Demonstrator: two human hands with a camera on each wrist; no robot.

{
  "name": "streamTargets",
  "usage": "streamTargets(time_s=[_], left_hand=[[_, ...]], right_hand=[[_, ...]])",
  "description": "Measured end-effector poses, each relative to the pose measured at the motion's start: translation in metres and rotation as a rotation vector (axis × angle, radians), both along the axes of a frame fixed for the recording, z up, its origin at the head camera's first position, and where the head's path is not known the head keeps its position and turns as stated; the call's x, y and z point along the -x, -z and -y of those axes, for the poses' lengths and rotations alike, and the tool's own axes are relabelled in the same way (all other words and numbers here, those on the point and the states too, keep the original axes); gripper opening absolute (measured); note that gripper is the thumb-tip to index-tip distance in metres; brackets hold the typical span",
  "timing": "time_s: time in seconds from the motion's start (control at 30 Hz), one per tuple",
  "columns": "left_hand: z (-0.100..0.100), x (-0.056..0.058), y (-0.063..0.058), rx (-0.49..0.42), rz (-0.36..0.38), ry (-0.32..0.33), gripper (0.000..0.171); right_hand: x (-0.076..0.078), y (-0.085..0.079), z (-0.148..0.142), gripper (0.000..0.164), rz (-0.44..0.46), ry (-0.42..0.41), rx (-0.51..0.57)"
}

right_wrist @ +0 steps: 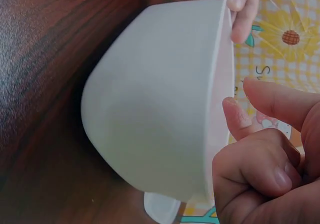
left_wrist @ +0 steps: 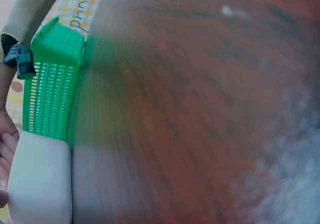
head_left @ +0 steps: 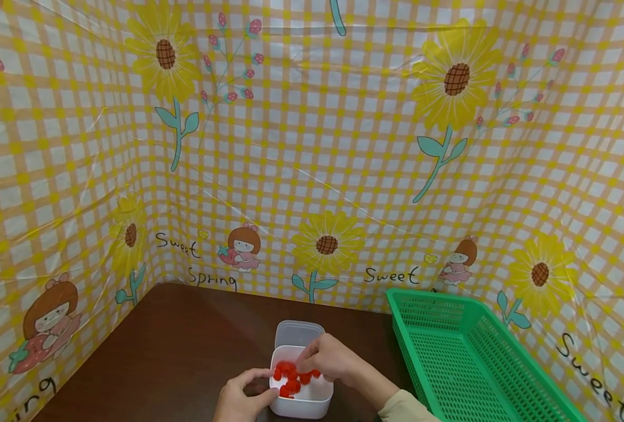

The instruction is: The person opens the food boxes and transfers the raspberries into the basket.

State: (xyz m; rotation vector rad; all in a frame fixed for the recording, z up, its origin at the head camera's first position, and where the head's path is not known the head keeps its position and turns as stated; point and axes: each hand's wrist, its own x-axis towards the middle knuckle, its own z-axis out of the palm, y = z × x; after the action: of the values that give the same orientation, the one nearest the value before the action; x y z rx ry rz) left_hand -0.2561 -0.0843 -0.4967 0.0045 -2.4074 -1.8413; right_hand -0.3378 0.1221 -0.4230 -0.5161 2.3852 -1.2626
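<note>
A white plastic box stands on the dark table, with several small red pieces inside, too small to identify. My left hand grips the left rim of the box with thumb and finger; its fingertips also show at the rim in the right wrist view. Over the box from the right reaches my right hand, fingertips down among the red pieces. In the right wrist view its thumb and index finger are apart beside the rim, the other fingers bent, and no piece shows between them. The left wrist view shows the box's outer wall.
A clear lid lies behind the box. To the right stands a large green plastic basket with slotted sides. Dark wooden table extends to the left. A checked, flower-printed cloth hangs around the back and sides.
</note>
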Motion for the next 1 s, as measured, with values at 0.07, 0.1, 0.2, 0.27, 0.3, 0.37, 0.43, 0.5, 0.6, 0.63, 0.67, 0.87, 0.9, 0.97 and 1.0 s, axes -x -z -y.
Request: streamTargets(time_s=[0.07, 0.1, 0.2, 0.27, 0.3, 0.37, 0.43, 0.5, 0.6, 0.63, 0.67, 0.87, 0.9, 0.97, 1.0], left_hand=[[0.000, 0.000, 0.000, -0.001, -0.009, 0.004, 0.037], [0.000, 0.000, 0.000, -0.002, -0.012, 0.006, 0.037], [0.000, -0.001, 0.000, -0.006, -0.026, 0.011, 0.037], [0.000, -0.001, 0.000, -0.007, -0.034, 0.013, 0.037], [0.000, -0.001, 0.000, -0.008, -0.036, 0.014, 0.037], [0.000, -0.001, 0.001, -0.007, -0.041, 0.014, 0.036], [0.000, -0.001, 0.001, -0.010, -0.041, 0.014, 0.036], [0.000, -0.001, 0.001, -0.009, -0.040, 0.013, 0.037], [0.000, -0.001, 0.001, -0.006, -0.041, 0.013, 0.037], [0.000, -0.001, 0.002, -0.004, -0.043, 0.013, 0.037], [0.000, -0.001, 0.002, -0.002, -0.046, 0.014, 0.037], [0.000, -0.001, 0.002, 0.004, -0.066, 0.016, 0.037], [0.000, -0.001, 0.003, 0.005, -0.069, 0.017, 0.036], [0.000, -0.001, 0.003, 0.004, -0.072, 0.020, 0.037], [0.000, -0.001, 0.004, 0.004, -0.074, 0.021, 0.037]], right_hand=[[-0.001, 0.003, 0.002, 0.014, -0.009, -0.007, 0.006], [-0.001, 0.004, 0.003, 0.014, -0.012, -0.012, 0.009], [-0.002, 0.007, 0.006, 0.012, -0.007, -0.021, 0.020], [-0.003, 0.008, 0.008, 0.012, 0.003, -0.022, 0.026], [-0.003, 0.008, 0.010, 0.012, 0.004, -0.020, 0.025], [-0.005, 0.008, 0.012, 0.011, 0.002, -0.017, 0.022], [-0.007, 0.010, 0.015, 0.010, -0.011, -0.016, 0.012], [-0.008, 0.012, 0.017, 0.007, -0.025, -0.015, 0.002], [-0.010, 0.015, 0.021, 0.004, -0.039, -0.010, -0.003], [-0.011, 0.016, 0.022, 0.004, -0.040, -0.007, -0.001], [-0.011, 0.017, 0.023, 0.004, -0.041, -0.003, 0.002], [-0.012, 0.023, 0.028, 0.006, -0.132, -0.005, -0.049], [-0.012, 0.024, 0.029, 0.006, -0.151, -0.004, -0.065], [-0.013, 0.026, 0.030, 0.006, -0.176, 0.005, -0.089], [-0.013, 0.027, 0.031, 0.006, -0.172, 0.013, -0.096]])
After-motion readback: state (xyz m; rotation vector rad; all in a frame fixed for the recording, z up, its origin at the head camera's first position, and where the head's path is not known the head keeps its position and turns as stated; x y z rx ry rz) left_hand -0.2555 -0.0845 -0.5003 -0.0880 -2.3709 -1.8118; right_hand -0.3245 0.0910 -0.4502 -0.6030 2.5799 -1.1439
